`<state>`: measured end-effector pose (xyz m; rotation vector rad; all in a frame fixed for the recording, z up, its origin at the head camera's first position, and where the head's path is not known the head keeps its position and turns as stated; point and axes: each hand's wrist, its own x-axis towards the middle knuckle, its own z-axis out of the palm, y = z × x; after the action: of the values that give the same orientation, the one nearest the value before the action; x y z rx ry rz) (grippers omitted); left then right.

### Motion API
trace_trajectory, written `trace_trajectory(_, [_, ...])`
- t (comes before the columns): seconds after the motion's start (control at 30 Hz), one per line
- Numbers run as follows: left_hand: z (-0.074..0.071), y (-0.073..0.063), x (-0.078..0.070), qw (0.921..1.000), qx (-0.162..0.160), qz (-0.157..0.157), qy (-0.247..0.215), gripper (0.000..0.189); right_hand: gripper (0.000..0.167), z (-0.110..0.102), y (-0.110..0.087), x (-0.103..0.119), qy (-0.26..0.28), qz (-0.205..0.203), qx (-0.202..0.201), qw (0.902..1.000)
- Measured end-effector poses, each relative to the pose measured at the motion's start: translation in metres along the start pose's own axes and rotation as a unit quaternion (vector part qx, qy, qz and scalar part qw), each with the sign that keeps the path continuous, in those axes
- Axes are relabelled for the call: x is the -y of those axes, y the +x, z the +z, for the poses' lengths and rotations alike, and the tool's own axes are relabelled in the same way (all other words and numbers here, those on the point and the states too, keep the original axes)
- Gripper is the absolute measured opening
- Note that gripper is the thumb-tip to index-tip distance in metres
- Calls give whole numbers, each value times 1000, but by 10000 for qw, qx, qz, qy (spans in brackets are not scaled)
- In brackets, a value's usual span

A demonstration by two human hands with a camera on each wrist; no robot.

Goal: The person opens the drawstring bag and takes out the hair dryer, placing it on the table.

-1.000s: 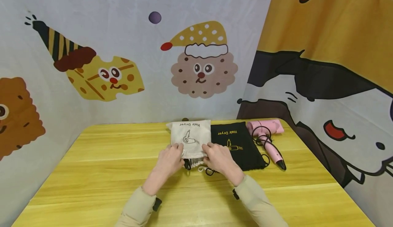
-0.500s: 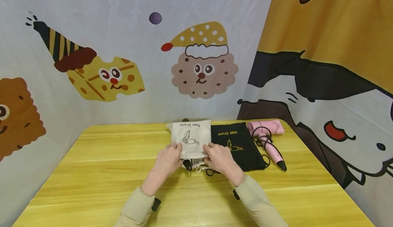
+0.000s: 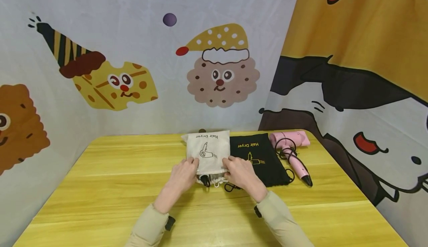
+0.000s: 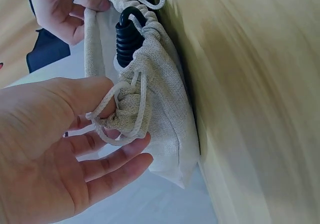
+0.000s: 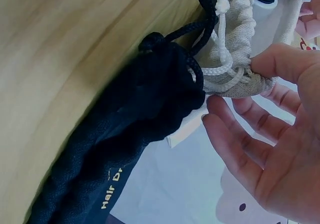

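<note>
A white drawstring bag point(image 3: 208, 150) printed "Hair Dryer" lies at the table's back middle, its mouth toward me. My left hand point(image 3: 184, 171) pinches the left corner of the mouth between thumb and fingers; a white drawcord point(image 4: 141, 101) loops there. At the right corner, my right hand point(image 3: 241, 171) pinches the gathered cloth. Between the hands, the mouth is spread, and a black ribbed cord sleeve point(image 4: 128, 41) on a white end pokes out. What lies deeper inside is hidden. A black drawstring bag point(image 3: 267, 171), also printed "Hair Dryer", lies beside my right hand.
A pink hair dryer point(image 3: 297, 165) with its black cord wound round it lies at the back right of the wooden table point(image 3: 117, 198). The black bag's cord loop point(image 3: 231, 187) reaches under my right wrist. A cartoon-printed curtain point(image 3: 140, 46) hangs behind the table.
The upper edge of the white bag's mouth has come slightly toward me. My right hand has shifted a little to the right. The black sleeve shows a bit lower in the mouth.
</note>
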<state>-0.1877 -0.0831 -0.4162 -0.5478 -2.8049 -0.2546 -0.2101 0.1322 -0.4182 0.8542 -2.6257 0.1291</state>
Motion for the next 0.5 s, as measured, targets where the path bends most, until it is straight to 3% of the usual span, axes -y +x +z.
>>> trace_trajectory(0.5, [6,-1,-3,9994,234,-214,-133,35,18,7,-3,1,-267,-45,47,9996])
